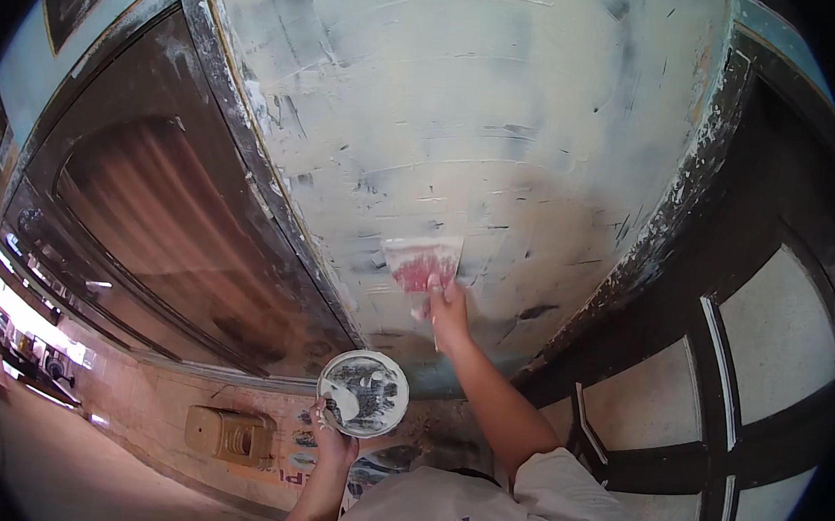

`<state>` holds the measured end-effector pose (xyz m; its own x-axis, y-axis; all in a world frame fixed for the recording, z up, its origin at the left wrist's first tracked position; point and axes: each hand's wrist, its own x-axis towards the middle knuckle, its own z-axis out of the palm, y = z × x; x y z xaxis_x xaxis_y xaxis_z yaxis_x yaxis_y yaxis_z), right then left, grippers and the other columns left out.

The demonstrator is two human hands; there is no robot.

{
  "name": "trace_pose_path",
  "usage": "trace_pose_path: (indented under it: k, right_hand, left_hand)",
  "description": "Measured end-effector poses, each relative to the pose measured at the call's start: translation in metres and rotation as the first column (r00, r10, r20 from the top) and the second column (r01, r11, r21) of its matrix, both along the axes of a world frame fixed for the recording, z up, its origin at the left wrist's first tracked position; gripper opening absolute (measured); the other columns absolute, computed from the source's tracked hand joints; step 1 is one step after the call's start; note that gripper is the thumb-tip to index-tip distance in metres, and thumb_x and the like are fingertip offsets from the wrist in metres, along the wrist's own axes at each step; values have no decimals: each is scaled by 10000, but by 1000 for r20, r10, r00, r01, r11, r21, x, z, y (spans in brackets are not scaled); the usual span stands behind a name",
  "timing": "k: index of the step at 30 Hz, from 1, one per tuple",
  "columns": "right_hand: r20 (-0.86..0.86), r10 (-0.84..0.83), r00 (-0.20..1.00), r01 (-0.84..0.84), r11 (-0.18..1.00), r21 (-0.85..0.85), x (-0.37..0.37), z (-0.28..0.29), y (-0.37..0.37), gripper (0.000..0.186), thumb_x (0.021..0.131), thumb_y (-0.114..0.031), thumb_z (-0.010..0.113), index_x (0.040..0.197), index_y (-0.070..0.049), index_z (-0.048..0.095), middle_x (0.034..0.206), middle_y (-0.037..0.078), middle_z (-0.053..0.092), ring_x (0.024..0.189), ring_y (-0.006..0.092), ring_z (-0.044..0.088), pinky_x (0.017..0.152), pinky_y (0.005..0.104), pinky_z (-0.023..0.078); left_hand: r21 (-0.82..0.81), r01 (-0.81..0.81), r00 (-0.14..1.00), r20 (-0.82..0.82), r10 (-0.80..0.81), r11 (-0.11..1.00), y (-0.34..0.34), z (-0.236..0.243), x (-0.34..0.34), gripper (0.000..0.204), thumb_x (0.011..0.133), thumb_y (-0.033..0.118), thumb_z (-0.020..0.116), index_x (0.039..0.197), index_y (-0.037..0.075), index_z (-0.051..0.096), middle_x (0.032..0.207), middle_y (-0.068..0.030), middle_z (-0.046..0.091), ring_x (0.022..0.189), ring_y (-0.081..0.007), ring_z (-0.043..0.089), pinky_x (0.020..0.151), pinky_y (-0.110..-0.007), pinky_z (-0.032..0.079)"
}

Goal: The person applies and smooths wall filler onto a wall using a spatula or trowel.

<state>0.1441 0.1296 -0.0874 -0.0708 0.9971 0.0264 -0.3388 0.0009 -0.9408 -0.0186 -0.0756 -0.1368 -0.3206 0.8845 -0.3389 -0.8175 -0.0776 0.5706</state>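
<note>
My right hand (446, 313) is closed around a wide putty knife (424, 266), red with a pale blade edge. The blade lies against the wall (423, 188), which is coated in pale, streaky filler with dark marks showing through. Lower down, my left hand (332, 440) grips the near left side of a round white tub (404, 376). Grey-white smears cover the tub's inside. A smooth white patch (342, 402) shows at its left, beside my fingers; I cannot tell if it is filler or a tool. Some white filler sticks to my fingers.
On the left is a dark wooden door frame (227, 83) with a brown curtain (169, 214) behind it. A dark panelled door (717, 407) with pale panels stands at right. A tan plastic stool (231, 434) and a printed sheet (298, 451) are on the floor.
</note>
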Motion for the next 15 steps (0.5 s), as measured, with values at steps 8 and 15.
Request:
trace_pose_path:
  k: [8, 15]
  right_hand:
    - [56, 203, 978, -203, 979, -3, -17, -23, -25, 258, 956, -257, 454, 1092, -50, 526, 825, 27, 599, 509, 86, 498, 486, 259, 434]
    - [-3, 59, 998, -59, 995, -79, -13, -43, -36, 222, 953, -265, 468, 1028, -65, 530, 750, -3, 552, 565, 70, 476, 501, 246, 407]
  left_hand:
    - [9, -82, 996, 19, 82, 997, -12, -14, -24, 419, 891, 350, 378, 1193, 77, 476, 1188, -65, 531, 1122, -237, 483, 974, -385, 363]
    - [-6, -66, 998, 18, 66, 998, -8, -2, -25, 406, 897, 365, 390, 1181, 89, 481, 1191, -49, 529, 1136, -224, 473, 974, -369, 364]
